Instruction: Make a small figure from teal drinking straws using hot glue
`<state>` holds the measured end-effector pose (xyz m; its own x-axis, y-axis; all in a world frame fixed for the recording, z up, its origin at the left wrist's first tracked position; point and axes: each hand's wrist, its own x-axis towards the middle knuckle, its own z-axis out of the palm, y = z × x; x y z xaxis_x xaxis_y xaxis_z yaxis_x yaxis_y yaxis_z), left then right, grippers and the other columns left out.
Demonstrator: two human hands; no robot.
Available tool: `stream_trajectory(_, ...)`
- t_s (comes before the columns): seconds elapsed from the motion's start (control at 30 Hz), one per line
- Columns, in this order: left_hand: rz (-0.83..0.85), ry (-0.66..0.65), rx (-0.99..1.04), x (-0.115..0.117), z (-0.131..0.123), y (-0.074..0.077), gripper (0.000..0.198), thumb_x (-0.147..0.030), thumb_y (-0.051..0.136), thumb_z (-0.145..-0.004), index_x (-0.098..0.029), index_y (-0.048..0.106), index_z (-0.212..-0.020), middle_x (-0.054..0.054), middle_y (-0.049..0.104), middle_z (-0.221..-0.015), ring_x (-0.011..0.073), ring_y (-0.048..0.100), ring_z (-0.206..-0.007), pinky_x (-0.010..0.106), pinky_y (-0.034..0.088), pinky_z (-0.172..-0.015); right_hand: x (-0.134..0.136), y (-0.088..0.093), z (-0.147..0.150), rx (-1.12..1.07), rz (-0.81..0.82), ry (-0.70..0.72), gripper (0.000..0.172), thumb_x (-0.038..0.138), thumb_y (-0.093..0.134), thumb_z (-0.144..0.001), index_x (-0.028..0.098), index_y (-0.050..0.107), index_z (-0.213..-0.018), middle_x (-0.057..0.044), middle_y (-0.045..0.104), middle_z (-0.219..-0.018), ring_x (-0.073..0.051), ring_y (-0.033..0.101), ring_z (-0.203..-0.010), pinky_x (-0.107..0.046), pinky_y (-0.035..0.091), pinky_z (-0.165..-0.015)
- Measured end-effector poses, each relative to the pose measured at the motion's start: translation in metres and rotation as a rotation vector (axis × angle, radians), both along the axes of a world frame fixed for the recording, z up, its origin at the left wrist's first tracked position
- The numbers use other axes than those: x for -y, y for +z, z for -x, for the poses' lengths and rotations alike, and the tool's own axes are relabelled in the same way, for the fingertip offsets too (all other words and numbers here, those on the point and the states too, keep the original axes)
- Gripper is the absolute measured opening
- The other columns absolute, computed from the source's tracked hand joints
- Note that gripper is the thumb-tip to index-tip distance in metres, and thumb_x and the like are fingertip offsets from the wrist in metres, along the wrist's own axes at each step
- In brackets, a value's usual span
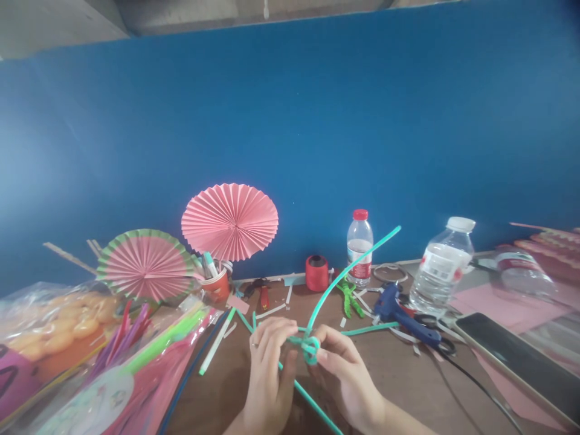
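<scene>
My left hand (268, 368) and my right hand (347, 368) meet low in the middle of the view, both pinched on a teal pipe cleaner (348, 270). The cleaner is twisted into a small knot (310, 347) between my fingertips. One long end rises up and to the right toward the bottles. Another end runs down toward the bottom edge, between my wrists. More teal pieces (369, 329) lie flat on the brown table (408, 386) just past my hands.
A blue glue gun (399, 313) and scissors (437, 338) lie right of my hands. Two water bottles (360, 248) (441, 266), red thread spool (316, 273), an orange cup of pens (216, 283), two pink paper fans (230, 220) (145, 264), bagged supplies (90, 362) left, phone (516, 356) right.
</scene>
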<state>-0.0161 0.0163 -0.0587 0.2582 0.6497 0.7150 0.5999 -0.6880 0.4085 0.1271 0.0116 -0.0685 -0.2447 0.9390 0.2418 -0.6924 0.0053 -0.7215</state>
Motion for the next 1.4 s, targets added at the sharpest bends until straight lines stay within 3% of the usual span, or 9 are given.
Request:
stream_trajectory(0.1,0.082,-0.011,-0.106,-0.004,0.001,0.000,0.026,-0.012,0.047,-0.082,-0.022,0.048,-0.106,0.007,0.058,-0.103,0.0232,0.048,-0.102,0.040,0.035,-0.087,-0.003,0.000,-0.004,0.052,-0.010,-0.051,0.009,0.027,0.055,-0.080,0.019,0.052,-0.079,0.004,0.047,-0.065,-0.008,0.041,-0.055,-0.018,0.035,-0.053)
stream_trajectory(0.2,0.086,-0.021,-0.093,-0.008,0.002,-0.002,0.019,-0.009,0.048,-0.082,-0.022,0.052,-0.095,0.004,0.062,-0.091,0.0197,0.054,-0.088,0.036,0.039,-0.079,-0.006,-0.004,-0.007,0.283,-0.122,-0.196,0.009,0.028,0.046,-0.086,0.025,0.048,-0.095,0.003,0.051,-0.074,-0.010,0.047,-0.062,-0.020,0.041,-0.058)
stream_trajectory(0.33,-0.023,0.027,-0.074,-0.010,0.004,-0.005,0.022,-0.007,0.053,-0.079,-0.023,0.055,-0.093,0.003,0.063,-0.085,0.0193,0.056,-0.083,0.034,0.041,-0.075,-0.010,-0.011,-0.014,0.722,-0.402,-0.441,0.029,0.021,0.055,-0.080,0.026,0.048,-0.108,-0.003,0.057,-0.100,-0.016,0.055,-0.083,-0.025,0.045,-0.075)
stream_trajectory(0.43,-0.082,0.033,-0.082,-0.011,0.005,-0.005,0.023,-0.005,0.056,-0.077,-0.022,0.056,-0.092,0.003,0.064,-0.084,0.0194,0.057,-0.081,0.034,0.041,-0.073,-0.014,-0.012,-0.017,0.853,-0.468,-0.549,0.030,0.015,0.059,-0.076,0.025,0.052,-0.103,-0.002,0.060,-0.096,-0.017,0.058,-0.083,-0.024,0.048,-0.072)
stream_trajectory(0.7,-0.121,0.022,-0.077,-0.009,0.002,-0.003,0.019,-0.004,0.055,-0.076,-0.021,0.056,-0.084,0.003,0.065,-0.078,0.0183,0.059,-0.076,0.033,0.043,-0.070,-0.019,-0.014,-0.018,0.879,-0.561,-0.630,0.032,0.012,0.059,-0.076,0.025,0.059,-0.106,-0.004,0.063,-0.094,-0.015,0.060,-0.081,-0.022,0.051,-0.069)
stream_trajectory(1.4,-0.066,0.023,-0.070,-0.008,0.002,-0.004,0.015,-0.006,0.053,-0.078,-0.020,0.057,-0.079,0.002,0.062,-0.072,0.0166,0.058,-0.068,0.030,0.042,-0.065,-0.016,-0.010,-0.018,0.851,-0.580,-0.621,0.030,0.012,0.058,-0.078,0.025,0.061,-0.105,-0.005,0.063,-0.091,-0.017,0.060,-0.081,-0.025,0.049,-0.071)
